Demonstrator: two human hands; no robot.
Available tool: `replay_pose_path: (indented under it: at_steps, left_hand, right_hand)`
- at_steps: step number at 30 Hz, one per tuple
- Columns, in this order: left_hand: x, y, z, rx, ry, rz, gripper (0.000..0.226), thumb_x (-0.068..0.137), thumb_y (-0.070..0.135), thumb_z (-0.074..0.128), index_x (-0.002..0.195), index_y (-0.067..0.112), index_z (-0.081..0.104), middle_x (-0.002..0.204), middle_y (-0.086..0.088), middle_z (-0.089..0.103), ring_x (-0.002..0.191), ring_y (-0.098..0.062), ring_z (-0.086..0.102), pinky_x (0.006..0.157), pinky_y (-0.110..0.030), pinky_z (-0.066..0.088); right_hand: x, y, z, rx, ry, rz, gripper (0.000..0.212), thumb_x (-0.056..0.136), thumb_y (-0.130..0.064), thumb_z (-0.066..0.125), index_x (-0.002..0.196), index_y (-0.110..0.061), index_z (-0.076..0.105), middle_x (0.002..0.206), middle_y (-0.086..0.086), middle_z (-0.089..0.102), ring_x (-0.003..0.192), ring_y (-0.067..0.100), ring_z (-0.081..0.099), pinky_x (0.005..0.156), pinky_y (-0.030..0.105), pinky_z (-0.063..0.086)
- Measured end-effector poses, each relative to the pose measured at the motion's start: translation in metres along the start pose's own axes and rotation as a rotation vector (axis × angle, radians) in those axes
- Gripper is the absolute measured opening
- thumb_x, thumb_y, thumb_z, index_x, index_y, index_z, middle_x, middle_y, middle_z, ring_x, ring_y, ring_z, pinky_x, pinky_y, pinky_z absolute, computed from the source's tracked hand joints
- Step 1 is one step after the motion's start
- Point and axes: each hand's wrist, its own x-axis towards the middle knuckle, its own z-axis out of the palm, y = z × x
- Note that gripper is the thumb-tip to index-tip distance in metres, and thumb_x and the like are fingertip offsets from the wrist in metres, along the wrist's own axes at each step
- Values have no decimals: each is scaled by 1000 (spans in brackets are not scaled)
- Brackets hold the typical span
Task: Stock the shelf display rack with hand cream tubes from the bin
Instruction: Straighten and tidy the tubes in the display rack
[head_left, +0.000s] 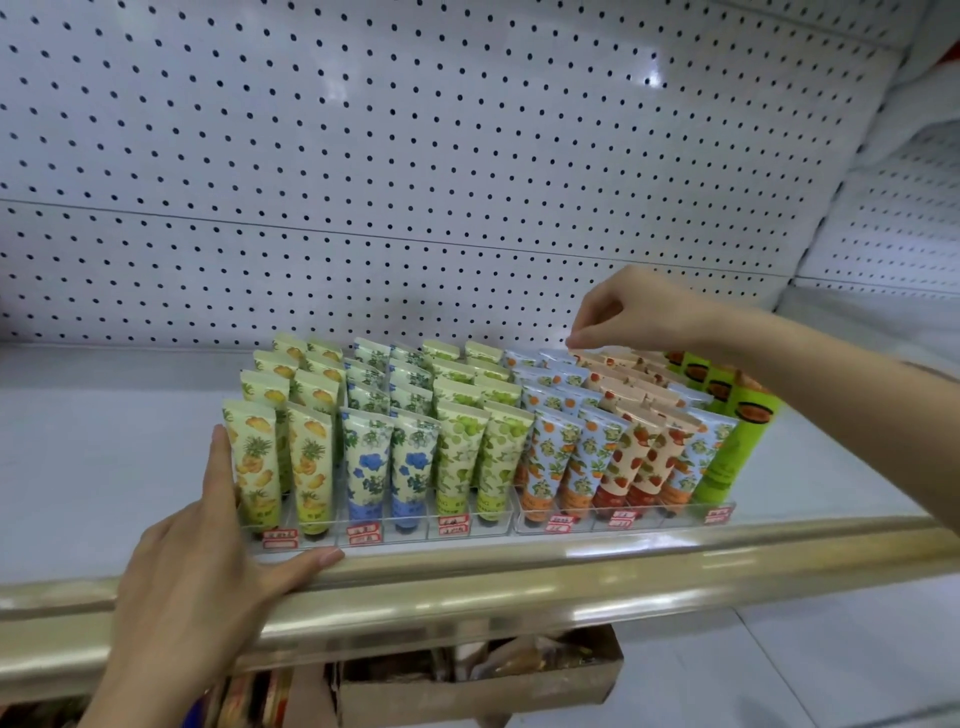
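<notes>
Clear rack (623, 522) sitting on white shelf (93, 467), near its gold front rail (571, 577). Tubes (415, 457) standing upright, caps down, filling rack in rows: pineapple yellow at left, then blue floral, green, orange-on-blue, strawberry, plain green at far right. Red price tags (363, 532) lining rack's front lip.

Left hand (208, 566) lying spread, fingers extended along rack's left end beside the front pineapple tube (252, 457), thumb resting on rail.

Right hand (631, 312) reaching over rack's back right, fingertips pressed together in a pinch just above the rear strawberry tubes (608, 361); cannot tell whether anything is being gripped.

Pegboard (415, 156) backing the shelf. Cardboard bin (467, 680) showing below rail.
</notes>
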Motion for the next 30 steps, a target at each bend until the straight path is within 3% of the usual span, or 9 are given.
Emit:
replay_pose_path:
  at_steps: [5,8,15,20,30]
  left_hand:
    - [0,2,-1,-7,-3,6,135,43,86,55,151,28,0,114,-8,69,97,-35,66,83,-51,54]
    - [1,0,1,-24,15,14,136,43,83,59,152,28,-1,110,-9,70,94,-35,66,81,-51,54]
    - [0,-4,3,-119,33,42,123,49,73,68,150,40,6,98,-11,71,74,-29,67,63,-41,54]
    - [-2,0,-1,-122,39,75,118,50,69,66,148,31,13,94,-11,71,70,-28,65,58,-35,49]
    - [-6,9,-8,-108,55,92,113,50,67,59,146,17,27,95,-16,70,73,-33,66,59,-36,46]
  right_hand:
    - [-2,8,8,32,23,4,14,82,-28,72,81,-14,74,81,4,72,81,23,66,79,40,54]
    - [-1,7,9,36,22,7,16,82,-28,71,83,-13,74,84,4,72,82,21,65,78,37,53]
    - [-2,7,11,78,9,5,15,81,-30,72,78,-15,73,78,0,70,71,13,60,73,32,49]
    - [-1,-1,20,108,-31,-60,13,80,-32,73,75,-19,73,85,0,72,90,18,63,84,35,50]
    - [7,-8,36,15,-53,-57,20,79,-38,73,66,-23,70,77,-2,71,86,18,64,95,50,43]
